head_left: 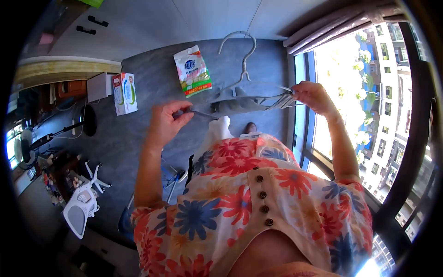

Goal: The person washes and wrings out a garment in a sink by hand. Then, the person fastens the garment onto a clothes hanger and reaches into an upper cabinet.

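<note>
A pale clothes hanger (244, 56) is held up in front of me, its hook pointing away. A grey garment (230, 107) with thin straps hangs along its lower part. My left hand (168, 121) pinches a narrow grey strap or edge of the garment, left of the hanger. At the other side, my right hand (314, 98) is closed on the hanger's right end, where grey straps bunch up. The garment's exact kind cannot be made out. Below it, some white cloth (217, 131) shows near my floral top.
On the grey floor lie a white, green and red printed bag (192, 71) and a white-and-red carton (125, 94). Further left stand a black-based fan (85, 121) and a white office chair (83, 203). A large window (355, 101) with a gathered curtain (339, 25) borders the right.
</note>
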`<state>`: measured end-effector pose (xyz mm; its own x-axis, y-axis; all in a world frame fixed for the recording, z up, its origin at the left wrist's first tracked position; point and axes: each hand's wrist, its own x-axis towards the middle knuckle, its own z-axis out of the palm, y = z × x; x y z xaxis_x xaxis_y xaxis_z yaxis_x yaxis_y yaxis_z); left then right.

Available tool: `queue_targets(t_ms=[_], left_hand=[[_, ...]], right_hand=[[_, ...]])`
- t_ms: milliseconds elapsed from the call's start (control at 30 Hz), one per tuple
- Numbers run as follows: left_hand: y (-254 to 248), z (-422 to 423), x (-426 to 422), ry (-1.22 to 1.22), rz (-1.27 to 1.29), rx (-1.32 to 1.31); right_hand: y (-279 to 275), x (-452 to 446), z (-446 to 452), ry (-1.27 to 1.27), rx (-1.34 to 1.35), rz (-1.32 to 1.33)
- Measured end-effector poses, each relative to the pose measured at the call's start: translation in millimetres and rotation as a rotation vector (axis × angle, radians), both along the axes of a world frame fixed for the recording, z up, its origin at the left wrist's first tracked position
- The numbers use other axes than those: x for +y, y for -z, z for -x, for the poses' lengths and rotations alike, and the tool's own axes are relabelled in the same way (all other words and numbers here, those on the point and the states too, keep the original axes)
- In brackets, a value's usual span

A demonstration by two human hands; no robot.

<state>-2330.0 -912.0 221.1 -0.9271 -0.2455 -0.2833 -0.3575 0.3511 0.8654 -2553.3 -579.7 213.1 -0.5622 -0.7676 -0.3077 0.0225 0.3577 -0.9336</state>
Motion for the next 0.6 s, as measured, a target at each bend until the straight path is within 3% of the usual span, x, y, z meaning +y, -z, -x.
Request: queue_targets(t_ms=[333,500,533,600], left_hand=[[-3,37,-17,-0.033,0.185,0.216],[-12,56,-22,-0.014,0.332,0.334],[-10,69,-25,-0.004,0.36,0.367],[-8,80,-24,-0.037,0.37,0.374]], right_hand=[[-7,-34,40,-0.06,0.296,-0.138],[-4,-41,82,-0.107,0.182,-0.186],[6,-47,113,-0.022,0.112,-0.046],[8,-56,157,0.182,0.043,-0.156]])
